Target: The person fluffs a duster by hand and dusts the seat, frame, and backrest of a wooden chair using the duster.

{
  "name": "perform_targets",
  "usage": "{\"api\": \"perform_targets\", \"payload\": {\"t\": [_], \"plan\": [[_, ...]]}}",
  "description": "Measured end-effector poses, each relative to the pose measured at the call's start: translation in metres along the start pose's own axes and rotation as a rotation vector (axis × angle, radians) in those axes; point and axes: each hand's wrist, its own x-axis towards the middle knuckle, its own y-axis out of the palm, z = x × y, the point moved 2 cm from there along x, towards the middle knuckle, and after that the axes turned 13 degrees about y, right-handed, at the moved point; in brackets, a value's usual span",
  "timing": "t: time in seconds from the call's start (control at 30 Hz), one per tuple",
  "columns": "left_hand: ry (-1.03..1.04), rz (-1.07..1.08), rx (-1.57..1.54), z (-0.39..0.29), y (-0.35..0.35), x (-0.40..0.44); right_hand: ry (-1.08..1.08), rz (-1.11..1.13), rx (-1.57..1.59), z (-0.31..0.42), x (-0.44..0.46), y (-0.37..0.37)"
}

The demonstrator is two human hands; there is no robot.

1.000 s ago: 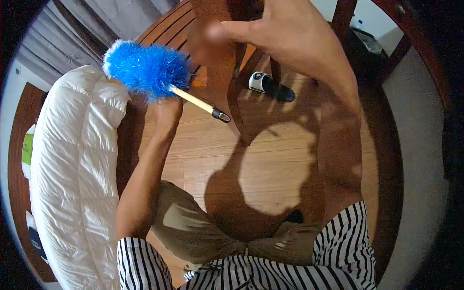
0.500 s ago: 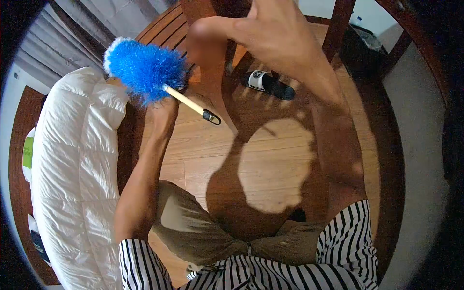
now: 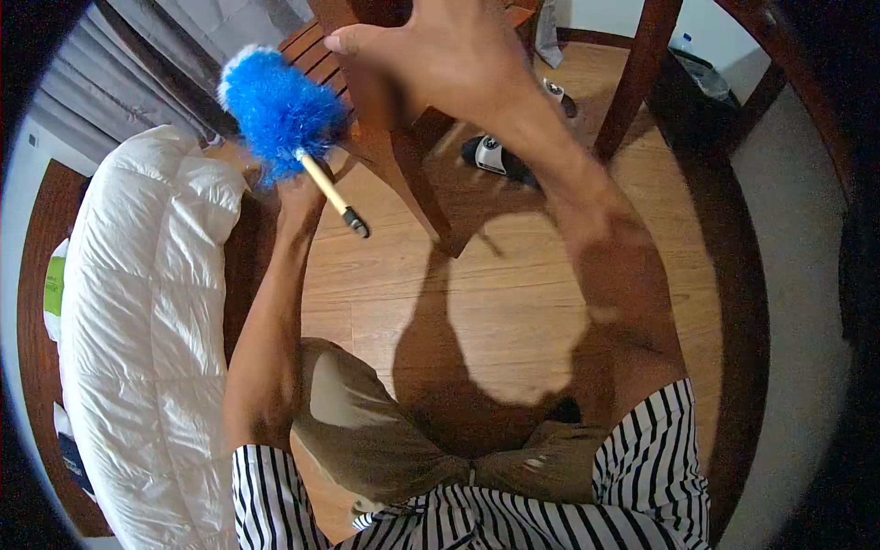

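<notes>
My left hand is mostly covered by the fluffy blue head of a duster with a white tip. Its fingers are hidden, but the duster stays with the hand, its pale handle pointing down and to the right. My right hand reaches over the top of a brown wooden chair, thumb on its near left side and the other fingers cut off by the upper frame edge. The slatted chair seat shows behind the duster.
A white quilt lies on the bed at left, below grey curtains. Black-and-white slippers rest on the wood floor under my right forearm. At upper right are a dark wooden post and a lined bin.
My right hand has shifted left, and more of the chair and its leg now shows beneath it. The duster has moved slightly up, its handle swinging to point more downward.
</notes>
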Motion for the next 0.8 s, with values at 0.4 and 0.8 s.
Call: {"api": "perform_targets", "payload": {"t": [0.4,0.8], "plan": [[0.446,-0.138,0.041,-0.024,-0.042,-0.021,-0.134,-0.357,0.037,-0.053,0.045,0.034],[0.493,-0.324,-0.058,-0.111,-0.078,-0.004,0.047,0.247,0.069,-0.012,0.003,-0.019]]}}
